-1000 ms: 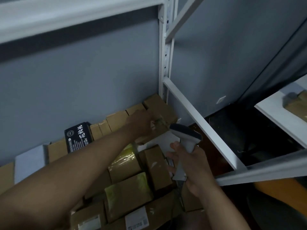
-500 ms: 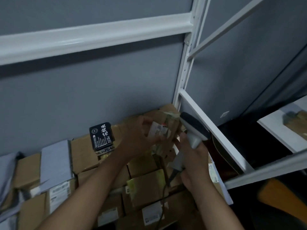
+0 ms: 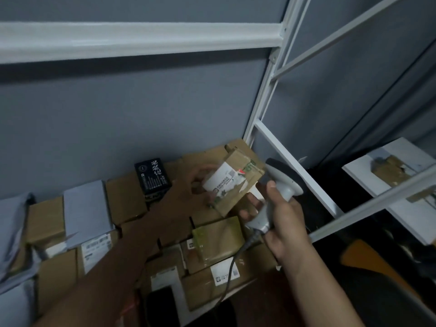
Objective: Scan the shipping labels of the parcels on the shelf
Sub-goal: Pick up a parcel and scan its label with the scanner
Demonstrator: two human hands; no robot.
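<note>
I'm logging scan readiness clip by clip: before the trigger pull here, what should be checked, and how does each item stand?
1. Parcel secured: the left hand grips the small brown parcel, lifted off the pile. Ok.
2. Label exposed: the white shipping label faces up and is mostly uncovered. Ok.
3. Scanner held: the right hand grips the handle of the scanner. Ok.
4. Scanner aim: the head sits beside the parcel's right edge; whether its window faces the label, cannot tell.
5. Barcode legible: print is too blurred. Cannot tell.
6. Cable free: it hangs over the boxes below, no visible snag. Ok.
</note>
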